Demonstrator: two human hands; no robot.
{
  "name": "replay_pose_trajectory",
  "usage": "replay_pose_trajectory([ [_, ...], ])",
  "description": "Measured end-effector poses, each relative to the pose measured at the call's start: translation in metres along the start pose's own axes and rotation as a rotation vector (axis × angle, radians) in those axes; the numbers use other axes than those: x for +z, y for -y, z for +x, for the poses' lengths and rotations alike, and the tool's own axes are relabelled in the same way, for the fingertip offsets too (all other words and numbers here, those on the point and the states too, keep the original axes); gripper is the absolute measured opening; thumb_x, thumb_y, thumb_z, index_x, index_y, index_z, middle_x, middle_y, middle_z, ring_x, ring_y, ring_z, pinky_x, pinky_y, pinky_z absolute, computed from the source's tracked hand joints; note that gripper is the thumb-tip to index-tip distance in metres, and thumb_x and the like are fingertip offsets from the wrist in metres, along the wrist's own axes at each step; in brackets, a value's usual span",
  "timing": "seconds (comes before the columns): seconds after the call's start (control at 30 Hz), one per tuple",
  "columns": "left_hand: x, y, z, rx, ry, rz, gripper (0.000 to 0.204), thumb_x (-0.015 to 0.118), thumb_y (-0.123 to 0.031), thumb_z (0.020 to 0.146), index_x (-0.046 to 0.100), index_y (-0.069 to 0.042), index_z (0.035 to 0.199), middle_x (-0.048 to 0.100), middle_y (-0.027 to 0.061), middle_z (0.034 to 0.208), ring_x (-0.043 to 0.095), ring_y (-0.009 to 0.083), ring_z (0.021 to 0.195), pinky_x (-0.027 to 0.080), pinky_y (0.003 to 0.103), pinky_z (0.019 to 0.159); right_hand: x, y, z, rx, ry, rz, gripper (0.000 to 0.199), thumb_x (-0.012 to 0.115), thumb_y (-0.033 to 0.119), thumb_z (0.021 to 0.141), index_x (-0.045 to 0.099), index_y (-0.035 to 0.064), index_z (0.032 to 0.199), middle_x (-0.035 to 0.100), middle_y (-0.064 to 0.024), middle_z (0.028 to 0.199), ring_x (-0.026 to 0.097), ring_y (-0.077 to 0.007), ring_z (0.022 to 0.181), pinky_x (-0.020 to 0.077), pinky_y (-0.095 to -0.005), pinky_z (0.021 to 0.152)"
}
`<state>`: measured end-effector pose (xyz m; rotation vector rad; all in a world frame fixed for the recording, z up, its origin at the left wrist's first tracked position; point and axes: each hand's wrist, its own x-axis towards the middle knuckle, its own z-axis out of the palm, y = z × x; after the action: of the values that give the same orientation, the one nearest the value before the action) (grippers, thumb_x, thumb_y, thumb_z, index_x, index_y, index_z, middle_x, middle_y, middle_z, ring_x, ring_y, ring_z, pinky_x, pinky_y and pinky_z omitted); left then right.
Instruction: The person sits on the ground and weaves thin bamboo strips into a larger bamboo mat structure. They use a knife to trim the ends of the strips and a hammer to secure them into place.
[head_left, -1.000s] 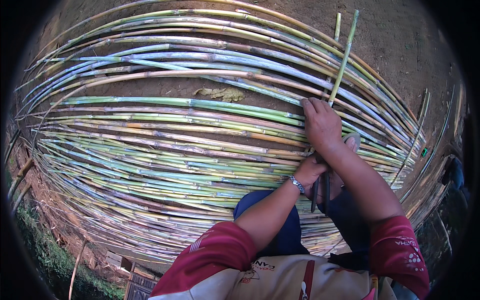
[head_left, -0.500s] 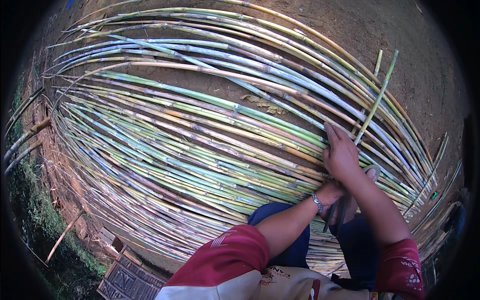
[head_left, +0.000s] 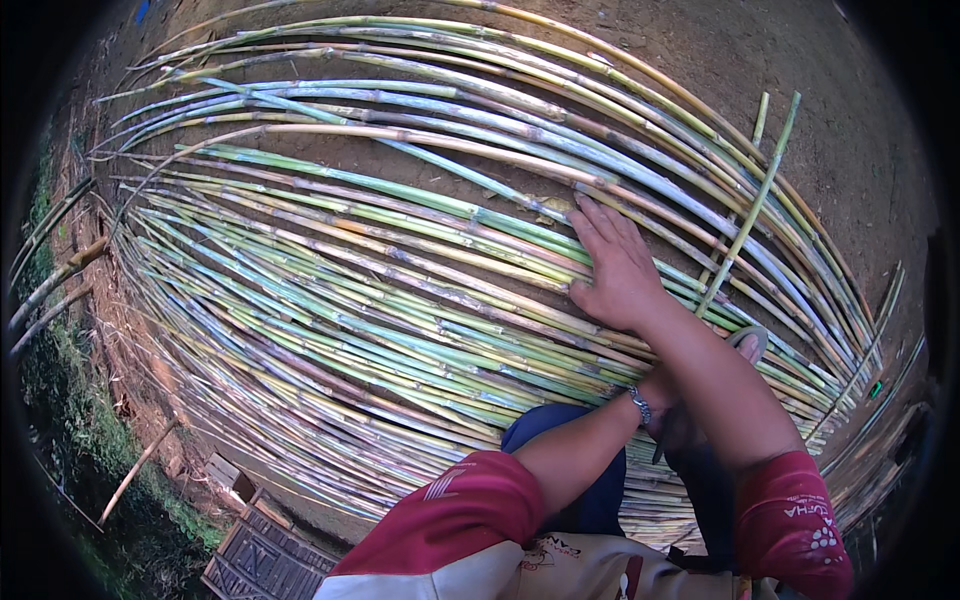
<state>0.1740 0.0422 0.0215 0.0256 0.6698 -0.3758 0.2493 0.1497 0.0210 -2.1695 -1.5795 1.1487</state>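
Both short sleeves are dark red, ending above the elbows; the right sleeve carries small white lettering and a white flower-like print near its hem. The forearms are bare down to each grip. A silvery metal bracelet circles the left wrist, just behind the left hand. The right hand wears nothing. The shirt front is beige with a small printed motif. Dark blue trousers cover the knees.
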Motion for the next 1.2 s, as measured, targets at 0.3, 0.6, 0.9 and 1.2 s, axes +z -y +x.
replay_pose_trajectory([
  [0.3, -0.023, 0.035, 0.043, 0.17, 0.075, -0.036, 0.031, 0.065, -0.018, 0.1, 0.058, -0.002, 0.125, 0.066, 0.0117, 0.101, 0.067, 0.0221, 0.088, 0.056, 0.037, 0.081, 0.022, -0.038, -0.046, -0.195, -0.417, 0.18, 0.04, 0.067, 0.011, 0.085, 0.066, 0.0074, 0.126, 0.062, -0.0132, 0.136, 0.059, -0.0349, 0.125, 0.0497, -0.0466, 0.106],
  [0.6, -0.038, 0.043, 0.035, 0.153, 0.118, -0.031, 0.021, 0.068, -0.011, 0.097, 0.059, -0.005, 0.115, 0.067, 0.0073, 0.078, 0.072, 0.0217, 0.069, 0.062, 0.037, 0.067, -0.052, -0.158, -0.168, 0.219, -0.201, -0.102, 0.015, 0.076, 0.015, 0.086, 0.07, 0.0089, 0.098, 0.064, -0.0113, 0.091, 0.068, -0.0371, 0.089, 0.0553, -0.0478, 0.075],
  [0.9, -0.033, 0.032, 0.026, 0.106, 0.07, -0.035, 0.026, 0.069, -0.009, 0.095, 0.058, -0.004, 0.118, 0.068, 0.0074, 0.077, 0.072, 0.0236, 0.068, 0.064, 0.04, 0.069, -0.057, -0.189, -0.149, 0.167, -0.14, -0.162, 0.013, 0.075, 0.02, 0.087, 0.068, 0.0086, 0.09, 0.065, -0.0115, 0.087, 0.067, -0.0381, 0.085, 0.0537, -0.0491, 0.073],
  [1.2, -0.034, 0.034, 0.029, 0.103, 0.067, -0.028, 0.027, 0.069, -0.01, 0.094, 0.057, -0.004, 0.118, 0.066, 0.0083, 0.077, 0.07, 0.0242, 0.069, 0.062, 0.042, 0.068, -0.043, -0.186, -0.151, 0.167, -0.226, -0.185, 0.016, 0.076, 0.019, 0.087, 0.066, 0.0074, 0.084, 0.062, -0.0108, 0.086, 0.067, -0.0368, 0.081, 0.0542, -0.0485, 0.07],
])
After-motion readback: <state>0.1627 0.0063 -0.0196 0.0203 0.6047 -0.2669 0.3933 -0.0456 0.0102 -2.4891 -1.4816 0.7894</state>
